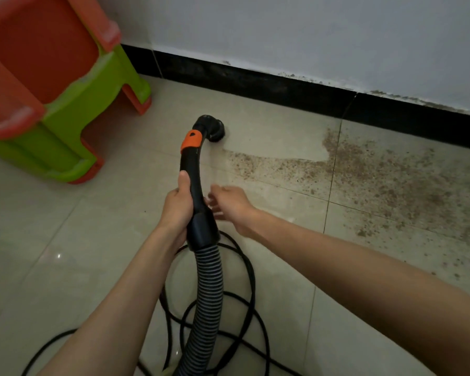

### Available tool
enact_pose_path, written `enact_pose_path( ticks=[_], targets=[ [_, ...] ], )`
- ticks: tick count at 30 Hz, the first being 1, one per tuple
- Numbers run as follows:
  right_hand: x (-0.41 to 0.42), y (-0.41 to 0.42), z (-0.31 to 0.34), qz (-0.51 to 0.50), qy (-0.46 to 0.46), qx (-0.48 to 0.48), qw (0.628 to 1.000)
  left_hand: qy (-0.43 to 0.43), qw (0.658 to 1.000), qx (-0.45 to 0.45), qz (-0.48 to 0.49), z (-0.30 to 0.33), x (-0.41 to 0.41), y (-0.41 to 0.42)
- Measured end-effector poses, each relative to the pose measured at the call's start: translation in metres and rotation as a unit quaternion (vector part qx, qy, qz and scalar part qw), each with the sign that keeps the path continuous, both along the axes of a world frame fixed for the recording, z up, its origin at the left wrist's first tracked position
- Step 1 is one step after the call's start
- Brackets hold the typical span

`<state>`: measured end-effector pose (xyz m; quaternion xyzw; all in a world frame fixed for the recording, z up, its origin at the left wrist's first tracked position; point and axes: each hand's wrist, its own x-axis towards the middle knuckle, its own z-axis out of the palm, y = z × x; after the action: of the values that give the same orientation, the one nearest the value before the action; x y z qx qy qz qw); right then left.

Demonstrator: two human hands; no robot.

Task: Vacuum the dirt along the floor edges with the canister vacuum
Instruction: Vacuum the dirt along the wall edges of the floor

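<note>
My two forearms are reaching in from the bottom edge, and between them the ribbed hose [205, 299] is rising from the lower frame toward the handle. A black cord [251, 270] is lying in loose loops on the floor tiles [65, 253] under and around the hose. My left hand [177, 206] is gripping the curved black handle [194, 183], fingers wrapping round the far side, thumb lying straight up along the tube. My right hand [229, 203] is hovering just beside the handle on its right; it is blurring, the fingers appear spread and relaxed, and I cannot tell whether any fingertip is touching the tube. Past the orange collar [192, 139] the tube is bending into a round black brush head [215, 128], which is sitting down on the tile, near the black skirting [282, 89] but apart from it. The dirt [377, 172], brown specks and crumbs, is spreading across the tiles to the right of the brush, thickest along the grout line and out toward the right edge, with a thin streak trailing left toward the brush. Some dark staining is showing where the white wall [310, 31] meets the skirting. At upper left, stacked plastic stools [52, 104], orange and green, are standing near the wall.
</note>
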<state>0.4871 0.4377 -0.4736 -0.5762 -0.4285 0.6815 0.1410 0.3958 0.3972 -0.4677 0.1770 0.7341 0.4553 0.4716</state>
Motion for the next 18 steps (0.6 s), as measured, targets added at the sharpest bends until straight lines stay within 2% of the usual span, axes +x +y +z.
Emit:
enact_pose_path(
  ticks=[4, 7, 10, 18],
  targets=[
    [0.015, -0.035, -0.003, 0.071, 0.086, -0.101, 0.989, -0.001, 1.0, -0.006, 0.01, -0.007, -0.006, 0.002],
    [0.016, -0.04, 0.0, 0.078, 0.152, -0.128, 0.977, -0.004, 1.0, -0.013, -0.003, -0.011, -0.008, 0.005],
    [0.011, -0.04, 0.003, 0.081, 0.162, -0.108, 0.978, -0.014, 0.999, -0.007, -0.028, -0.01, -0.011, 0.007],
    [-0.001, -0.044, 0.001, 0.094, 0.117, -0.024, 0.988, -0.048, 0.997, -0.015, -0.06, 0.001, -0.034, 0.049]
  ],
)
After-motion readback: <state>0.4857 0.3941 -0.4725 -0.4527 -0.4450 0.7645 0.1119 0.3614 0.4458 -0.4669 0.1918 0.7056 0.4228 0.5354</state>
